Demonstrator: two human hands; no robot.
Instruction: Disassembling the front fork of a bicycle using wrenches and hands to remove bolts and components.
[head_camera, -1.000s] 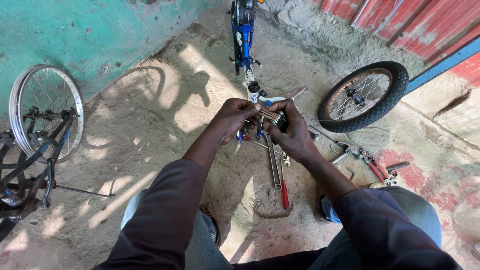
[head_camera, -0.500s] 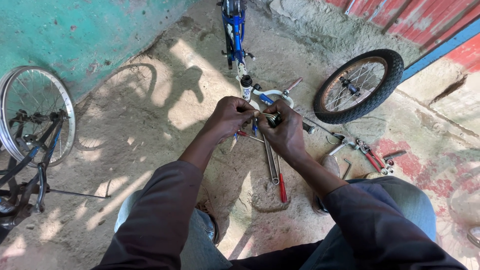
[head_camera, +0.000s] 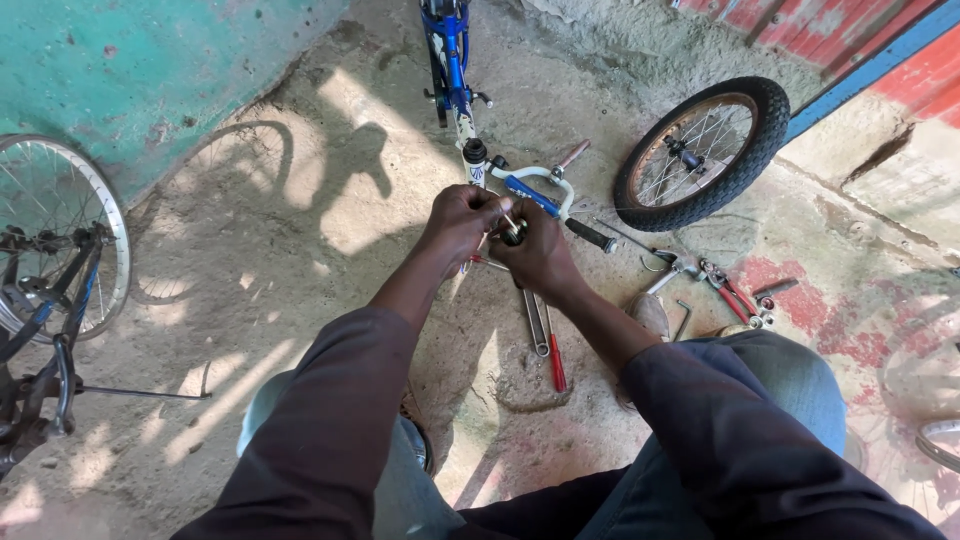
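Single head-worn view, looking steeply down from close above the fingers (head_camera: 470, 215), facing forward over dirt floor (head_camera: 300, 260)

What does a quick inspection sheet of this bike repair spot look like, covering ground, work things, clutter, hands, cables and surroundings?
Surface: rough, dusty concrete ground, sun patches and shadows.
Job's things: small blue-and-white bicycle frame lying flat; both hands meet at a small metal part by its fork end.
Clutter: long steel spanner beside a red-handled screwdriver; red-handled pliers; loose black-tyred spoked wheel.
Grips: left hand and right hand closed around the part; exact hold hidden.
Cables: thin wire trailing past the black handlebar grip.
Surroundings: teal wall, red corrugated sheet, second bicycle at left.
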